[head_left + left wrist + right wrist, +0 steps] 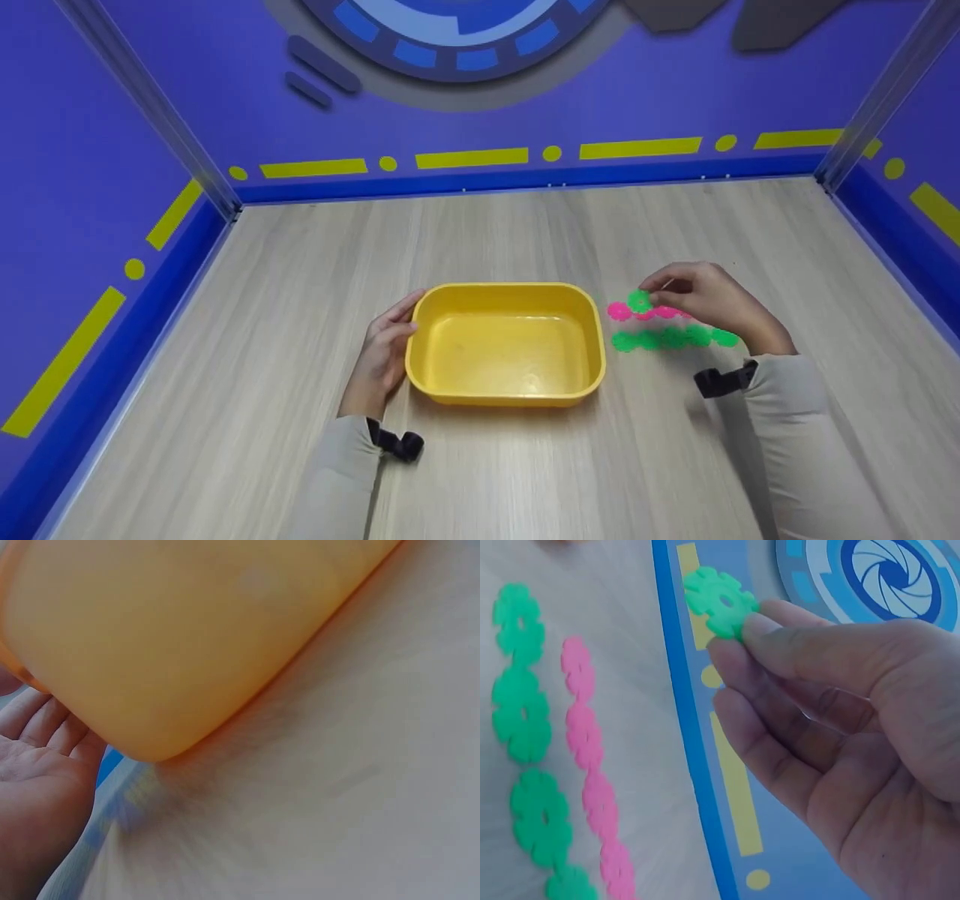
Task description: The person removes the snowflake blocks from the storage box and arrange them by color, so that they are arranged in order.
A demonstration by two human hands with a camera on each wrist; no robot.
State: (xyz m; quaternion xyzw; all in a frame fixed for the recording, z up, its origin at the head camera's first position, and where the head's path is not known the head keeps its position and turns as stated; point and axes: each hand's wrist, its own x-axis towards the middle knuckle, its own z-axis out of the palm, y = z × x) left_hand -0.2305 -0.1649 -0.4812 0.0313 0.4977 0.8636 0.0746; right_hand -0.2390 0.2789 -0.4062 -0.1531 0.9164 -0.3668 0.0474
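Observation:
A yellow plastic tub point(504, 401) stands on the table with nothing inside. At its left side my left hand point(382, 352) holds the wall, thumb at the rim and fingers along the outside. In the left wrist view, the fingers point(56, 724) lie partly hidden behind the tub. My right hand point(701, 296) pinches a green notched disc point(721, 601) between thumb and fingertips. The disc is raised over a row of pink notched discs point(619, 311). Nearer to me lies a row of green notched discs point(649, 340); both rows are right of the tub.
The pale wood-grain table point(315, 300) is bounded by a blue back wall point(480, 135) and side walls with yellow markings. Black wrist cameras point(405, 445) sit on both sleeves. The right forearm passes to the right of the disc rows.

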